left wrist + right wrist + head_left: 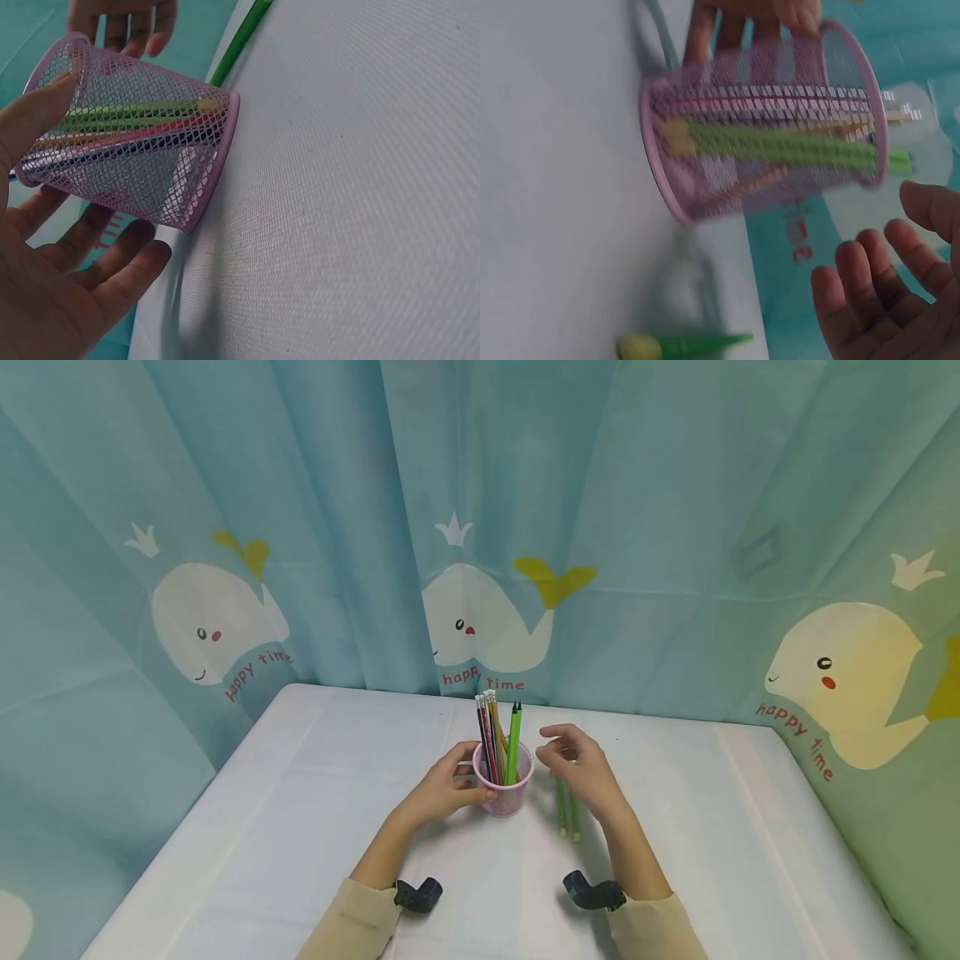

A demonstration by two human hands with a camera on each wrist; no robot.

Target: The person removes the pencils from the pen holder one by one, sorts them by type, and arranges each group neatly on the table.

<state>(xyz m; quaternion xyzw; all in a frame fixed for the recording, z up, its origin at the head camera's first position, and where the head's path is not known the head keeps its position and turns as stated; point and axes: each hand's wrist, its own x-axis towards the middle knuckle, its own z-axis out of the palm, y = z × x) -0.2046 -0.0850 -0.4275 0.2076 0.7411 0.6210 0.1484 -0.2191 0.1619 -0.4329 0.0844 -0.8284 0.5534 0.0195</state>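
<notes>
A pink mesh pencil cup [506,802] stands upright on the white table. Dark, red and yellowish pencils [487,727] with white ends lean inside it, alongside green pencils [513,743] with black tips pointing up. My left hand [442,787] holds the cup from its left side; in the left wrist view the thumb [45,112] lies at the rim and the fingers curve round the other side. Just right of the cup, my right hand [583,768] hovers with loosely bent fingers and nothing in them. Beneath it, two green pencils [574,818] lie on the table, partly hidden by the hand.
The white table [315,827] reaches back to a blue-green curtain [660,527] printed with white whales and "happy time" lettering. Dark bands with curved pieces [592,892] sit at both wrists, beside the beige sleeves [652,927].
</notes>
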